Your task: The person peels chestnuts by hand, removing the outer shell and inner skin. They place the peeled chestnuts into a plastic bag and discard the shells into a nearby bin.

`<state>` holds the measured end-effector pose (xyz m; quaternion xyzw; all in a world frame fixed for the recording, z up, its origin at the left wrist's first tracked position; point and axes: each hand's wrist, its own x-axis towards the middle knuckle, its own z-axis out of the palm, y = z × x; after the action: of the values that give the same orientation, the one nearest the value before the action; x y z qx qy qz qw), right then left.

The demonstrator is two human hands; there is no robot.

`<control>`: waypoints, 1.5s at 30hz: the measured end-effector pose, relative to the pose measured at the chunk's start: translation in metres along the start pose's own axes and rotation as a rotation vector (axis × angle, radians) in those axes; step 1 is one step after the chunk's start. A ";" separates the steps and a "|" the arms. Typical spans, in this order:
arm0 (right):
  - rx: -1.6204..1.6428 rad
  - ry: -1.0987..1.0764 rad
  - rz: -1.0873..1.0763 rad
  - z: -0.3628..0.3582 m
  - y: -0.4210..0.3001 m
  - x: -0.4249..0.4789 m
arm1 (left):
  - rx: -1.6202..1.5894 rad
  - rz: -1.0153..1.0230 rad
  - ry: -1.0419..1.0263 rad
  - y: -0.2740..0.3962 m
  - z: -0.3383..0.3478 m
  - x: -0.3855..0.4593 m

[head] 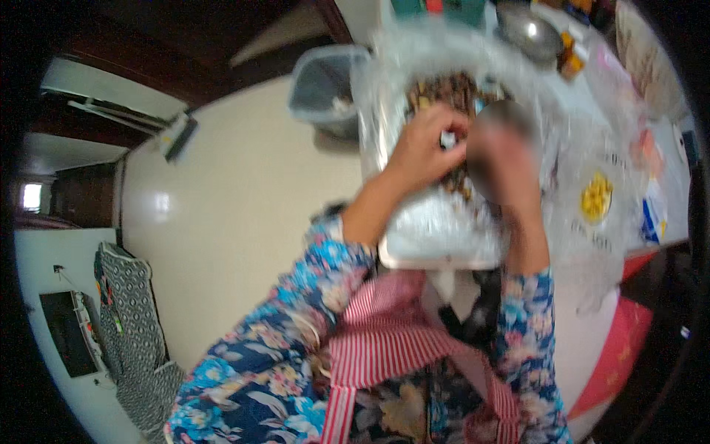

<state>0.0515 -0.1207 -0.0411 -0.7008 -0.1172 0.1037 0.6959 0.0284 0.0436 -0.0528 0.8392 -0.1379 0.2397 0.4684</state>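
Over a plastic-lined tray (pixel 444 261), my left hand (pixel 430 147) has its thumb and fingers curled towards my right hand (pixel 507 166). The two hands meet or nearly meet. A round blurred patch hides most of my right fingers, so whatever they hold cannot be made out. A small white spot shows between the left thumb and fingers; whether it is a held piece or the background is unclear. Small brown pieces (pixel 449 89) lie heaped in the tray beyond and under my hands, too blurred to name exactly.
Left of the tray stands a grey plastic bin (pixel 316 91). To the right, clear plastic sheeting (pixel 571 250) bears a heap of yellow pieces (pixel 597 197). A metal bowl (pixel 530 36), an orange-yellow container (pixel 571 58) and a blue-and-white packet (pixel 652 213) are farther off.
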 end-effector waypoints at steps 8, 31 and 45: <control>0.243 -0.035 0.149 -0.005 0.008 0.003 | -0.335 -0.236 -0.014 -0.010 -0.026 -0.004; 0.328 0.068 0.247 0.001 -0.005 0.014 | 1.230 -0.673 -0.366 -0.254 -0.107 -0.097; 0.480 -0.020 0.278 0.006 -0.012 0.001 | 1.144 -0.284 -0.446 -0.171 -0.095 -0.200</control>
<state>0.0504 -0.1145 -0.0296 -0.5243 0.0015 0.2299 0.8199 -0.0888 0.2149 -0.2396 0.9968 0.0303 0.0301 -0.0676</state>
